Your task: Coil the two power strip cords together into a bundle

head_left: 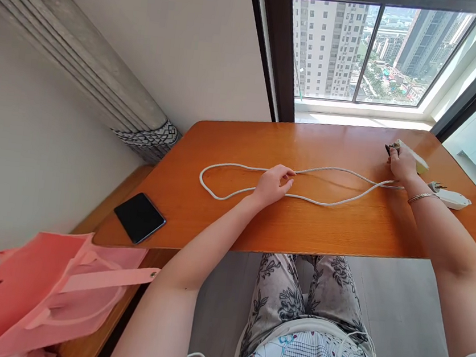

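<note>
A: Where is the left hand (272, 183)?

B: Mid-worktop, fingers pinched lightly on the white cable (239, 167) where its two strands run close together. The grasp looks loose, thumb against fingertips.

A: And the right hand (402, 164)?

B: Far right, closed over the cable's other end, pressing down beside a small dark clip (391, 148) and a pale block (416, 159) partly hidden under the fingers. A bangle (422, 196) sits on that wrist.

A: How does the cable lie?

B: In one long flat loop across the orange worktop (323, 222), the bend at the left, both strands meeting at the right hand. A white plug (451, 197) rests just beyond the wrist.

A: How would it handle?

B: Light and limp, I judge, with a smooth jacket that slides easily on the wood. It probably springs back a little when bent. Best held at the strands themselves, near the bend or where they cross, not by the plug pins.

A: Anything else about?

B: A black phone (139, 217) on the near left corner, well apart from the cable, and a pink bag (36, 293) lower left.
</note>
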`<state>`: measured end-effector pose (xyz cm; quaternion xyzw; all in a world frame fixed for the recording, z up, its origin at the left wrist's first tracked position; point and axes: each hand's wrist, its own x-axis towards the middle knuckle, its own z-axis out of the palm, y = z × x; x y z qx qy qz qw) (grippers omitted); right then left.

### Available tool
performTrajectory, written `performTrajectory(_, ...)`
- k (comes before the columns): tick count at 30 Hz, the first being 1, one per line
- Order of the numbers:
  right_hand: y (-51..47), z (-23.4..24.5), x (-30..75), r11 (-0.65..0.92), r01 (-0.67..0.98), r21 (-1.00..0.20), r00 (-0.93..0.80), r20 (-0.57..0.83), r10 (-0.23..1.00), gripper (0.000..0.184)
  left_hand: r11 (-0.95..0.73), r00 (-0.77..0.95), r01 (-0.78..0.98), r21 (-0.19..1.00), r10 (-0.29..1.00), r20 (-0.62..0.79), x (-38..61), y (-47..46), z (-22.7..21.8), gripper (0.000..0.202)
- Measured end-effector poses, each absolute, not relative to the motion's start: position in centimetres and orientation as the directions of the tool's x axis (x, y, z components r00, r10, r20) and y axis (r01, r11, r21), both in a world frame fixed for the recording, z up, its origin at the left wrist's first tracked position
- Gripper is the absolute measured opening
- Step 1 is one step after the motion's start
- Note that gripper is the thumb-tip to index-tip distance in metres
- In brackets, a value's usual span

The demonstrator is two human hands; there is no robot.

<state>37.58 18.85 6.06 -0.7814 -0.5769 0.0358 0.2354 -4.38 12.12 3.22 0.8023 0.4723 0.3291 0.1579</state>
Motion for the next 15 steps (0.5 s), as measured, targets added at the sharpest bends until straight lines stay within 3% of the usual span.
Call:
performTrajectory(2,19.2,6.7,36.6,-0.130,0.768,-0.627,0.372,0.272,0.888,0.067,-0.510,0.327,0.604,0.612,0.859,0.394,-3.5,12.2,3.4,0.019)
performTrajectory(5,19.0,7.4,34.8,0.047,0.601,-0.798,0.398,0.350,0.848,0.080,-0.492,0.292,0.511,0.705,0.871,0.396,-2.0,12.1,3.8,0.020)
performTrajectory(10,16.0,7.5,30.2,0.273,0.392,-0.879,0.310,0.406,0.860,0.083,-0.472,0.296,0.355,0.807,0.876,0.382,0.0,12.1,4.3,0.033)
performTrajectory(15,11.6,7.6,24.6,0.367,0.218,-0.904,0.031,0.383,0.923,0.071,-0.449,0.309,0.281,0.849,0.879,0.363,1.7,13.1,3.6,0.052)
